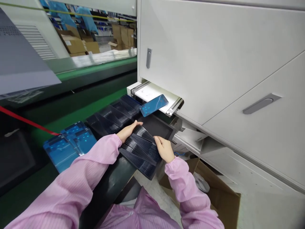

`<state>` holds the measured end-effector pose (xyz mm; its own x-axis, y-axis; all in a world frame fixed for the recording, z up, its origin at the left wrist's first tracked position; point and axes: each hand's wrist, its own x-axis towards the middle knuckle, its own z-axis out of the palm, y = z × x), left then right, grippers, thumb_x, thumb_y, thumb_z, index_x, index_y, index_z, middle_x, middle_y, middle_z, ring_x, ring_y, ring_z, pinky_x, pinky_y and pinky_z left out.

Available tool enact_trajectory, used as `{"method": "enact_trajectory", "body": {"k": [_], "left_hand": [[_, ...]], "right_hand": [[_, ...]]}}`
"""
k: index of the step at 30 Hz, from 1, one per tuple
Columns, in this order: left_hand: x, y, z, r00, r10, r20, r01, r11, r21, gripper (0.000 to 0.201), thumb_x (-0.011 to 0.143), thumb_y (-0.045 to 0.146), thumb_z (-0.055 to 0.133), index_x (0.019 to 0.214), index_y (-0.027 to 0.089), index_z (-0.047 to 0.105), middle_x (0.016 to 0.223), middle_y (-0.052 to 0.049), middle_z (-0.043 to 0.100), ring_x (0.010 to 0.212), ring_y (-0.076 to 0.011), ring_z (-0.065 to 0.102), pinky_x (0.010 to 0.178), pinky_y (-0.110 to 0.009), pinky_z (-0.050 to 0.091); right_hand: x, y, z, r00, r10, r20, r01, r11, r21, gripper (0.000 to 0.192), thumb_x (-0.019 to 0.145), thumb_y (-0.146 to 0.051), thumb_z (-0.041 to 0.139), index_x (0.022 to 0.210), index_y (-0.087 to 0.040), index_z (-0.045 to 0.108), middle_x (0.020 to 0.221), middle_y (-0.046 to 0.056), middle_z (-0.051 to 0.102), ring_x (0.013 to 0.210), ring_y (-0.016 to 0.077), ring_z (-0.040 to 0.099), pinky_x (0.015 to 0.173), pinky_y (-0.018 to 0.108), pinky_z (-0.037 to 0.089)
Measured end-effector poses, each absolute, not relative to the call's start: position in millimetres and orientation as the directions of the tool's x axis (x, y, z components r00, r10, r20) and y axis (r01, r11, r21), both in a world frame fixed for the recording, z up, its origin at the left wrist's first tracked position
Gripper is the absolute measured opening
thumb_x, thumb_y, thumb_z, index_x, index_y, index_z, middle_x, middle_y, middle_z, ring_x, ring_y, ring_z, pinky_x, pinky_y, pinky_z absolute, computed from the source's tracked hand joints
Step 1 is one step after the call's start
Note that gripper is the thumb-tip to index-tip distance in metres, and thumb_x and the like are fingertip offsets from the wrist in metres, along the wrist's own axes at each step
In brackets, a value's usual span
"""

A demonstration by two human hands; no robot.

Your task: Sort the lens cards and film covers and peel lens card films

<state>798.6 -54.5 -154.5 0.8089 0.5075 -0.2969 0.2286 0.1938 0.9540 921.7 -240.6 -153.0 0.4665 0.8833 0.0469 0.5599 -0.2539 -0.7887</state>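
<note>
A black ribbed plastic tray (143, 149) with rows of thin slots is held between my two hands, tilted toward me. My left hand (130, 131) is closed at its far left edge, the fingers partly hidden. On the right edge, my right hand (165, 149) grips with thumb and bent fingers. More black ribbed trays (113, 116) lie just beyond, on the bench. A flat blue film-covered panel (154, 105) rests on the end of the short white conveyor (145, 92), overhanging it toward the trays.
Several blue panels (71, 144) lie at the left, with a red strap (28, 121) reaching them. A white machine cabinet (214, 47) stands ahead and right. An open cardboard box (219, 194) is on the floor at lower right. People in blue work behind the window.
</note>
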Motion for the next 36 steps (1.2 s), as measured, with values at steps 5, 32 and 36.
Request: {"method": "enact_trajectory", "body": {"k": [5, 32, 36], "left_hand": [[749, -78, -127, 0.757, 0.619, -0.210, 0.201, 0.084, 0.976, 0.053, 0.088, 0.053, 0.042, 0.130, 0.021, 0.051, 0.145, -0.006, 0.041, 0.136, -0.0231, 0.032, 0.115, -0.038, 0.018], [734, -195, -207, 0.444, 0.833, 0.330, 0.427, -0.521, 0.739, 0.077, 0.093, 0.046, 0.035, 0.146, 0.018, -0.012, 0.156, -0.015, -0.003, 0.139, -0.0336, -0.017, 0.107, -0.064, -0.008], [718, -196, -208, 0.488, 0.799, 0.351, 0.315, -0.536, 0.783, 0.075, 0.089, 0.061, 0.023, 0.148, 0.021, -0.003, 0.156, -0.011, -0.006, 0.141, -0.0332, -0.011, 0.110, -0.059, -0.008]], "right_hand": [[952, -224, -130, 0.117, 0.988, -0.098, 0.719, -0.153, -0.678, 0.048, 0.087, -0.054, 0.047, 0.125, -0.025, 0.056, 0.115, 0.005, 0.066, 0.106, 0.0266, 0.061, 0.095, 0.038, 0.043], [988, -195, -138, -0.117, 0.962, -0.246, 0.612, -0.125, -0.781, 0.050, 0.091, -0.053, 0.041, 0.133, -0.028, 0.047, 0.135, -0.002, 0.052, 0.126, 0.0229, 0.047, 0.111, 0.039, 0.031], [999, -210, -138, -0.207, 0.957, -0.203, 0.514, -0.070, -0.855, 0.058, 0.090, -0.059, 0.038, 0.135, -0.023, 0.046, 0.135, 0.001, 0.052, 0.124, 0.0212, 0.049, 0.110, 0.036, 0.033]]}}
